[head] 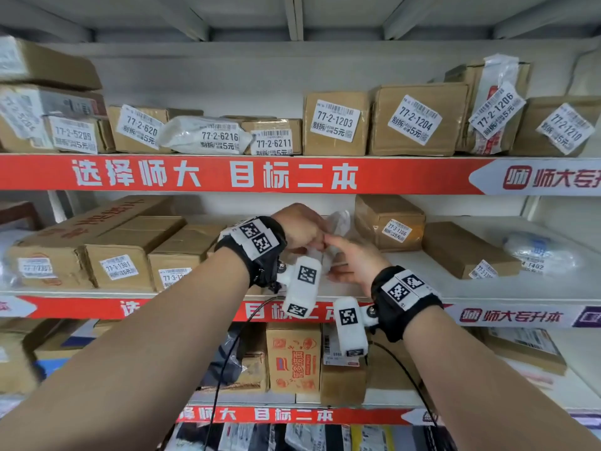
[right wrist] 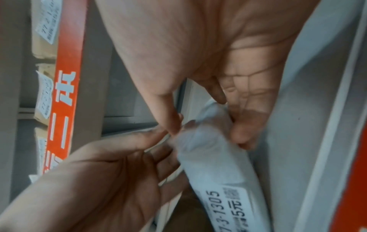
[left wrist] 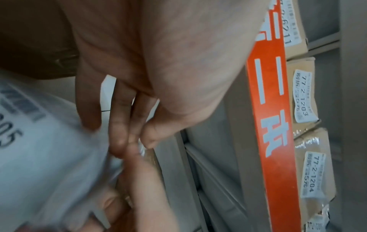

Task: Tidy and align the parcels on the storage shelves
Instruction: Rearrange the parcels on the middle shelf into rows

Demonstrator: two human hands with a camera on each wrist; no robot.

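A white plastic bag parcel (right wrist: 216, 164) labelled 77-3-1305 is held above the middle shelf (head: 487, 294) between both hands. My right hand (right wrist: 206, 133) grips one end of it, thumb on one side and curled fingers (right wrist: 242, 136) on the other. My left hand (left wrist: 137, 142) pinches the bag's plastic edge between thumb and fingertips, touching the right hand's fingers. In the head view the left hand (head: 317, 242) and right hand (head: 331, 252) meet in front of the crumpled bag (head: 340, 222), which they mostly hide.
Cardboard boxes (head: 118, 268) line the middle shelf on the left. A taped box 77-3-1306 (head: 390, 222), a flat box (head: 468, 249) and a clear bag (head: 536, 252) lie to the right. Labelled parcels (head: 335, 123) fill the upper shelf above its red strip (head: 406, 174).
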